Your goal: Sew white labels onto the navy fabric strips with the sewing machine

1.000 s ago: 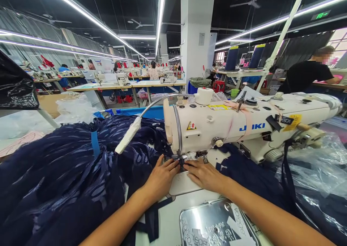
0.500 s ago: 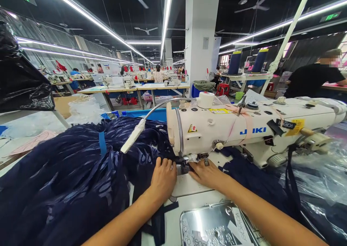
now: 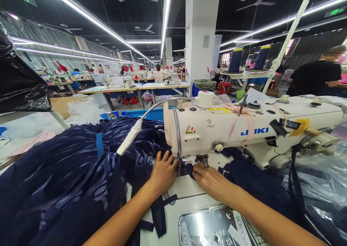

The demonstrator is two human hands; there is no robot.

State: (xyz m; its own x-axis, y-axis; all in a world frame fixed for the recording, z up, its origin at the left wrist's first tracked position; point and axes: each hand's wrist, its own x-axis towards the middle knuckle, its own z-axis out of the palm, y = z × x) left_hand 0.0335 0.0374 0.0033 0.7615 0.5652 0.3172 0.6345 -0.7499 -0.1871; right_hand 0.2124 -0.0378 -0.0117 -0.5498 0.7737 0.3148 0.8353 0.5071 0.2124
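A white sewing machine [image 3: 208, 126] stands in front of me, its needle and presser foot [image 3: 183, 167] low at the left end of its head. Just left of the foot lies my left hand [image 3: 163, 172], fingers spread over the dark navy fabric. My right hand [image 3: 210, 179] is closed on a piece of navy fabric [image 3: 190, 170] right of the foot, thumb and fingers pinched together. The hands and the machine head partly hide the fabric at the needle. Navy straps [image 3: 158, 217] hang down over the machine table beside my left forearm.
A large heap of navy garments [image 3: 67, 173] with a blue tie [image 3: 99, 144] fills the left. A metal tin [image 3: 204, 226] with labels lies at the front. More navy fabric [image 3: 252, 173] and clear plastic [image 3: 322, 177] lie right. A person in black [image 3: 311, 77] sits further back.
My left hand's fingers have spread and reached slightly forward. My right hand has shifted a little right and down from the foot, and navy fabric now shows between it and the foot.
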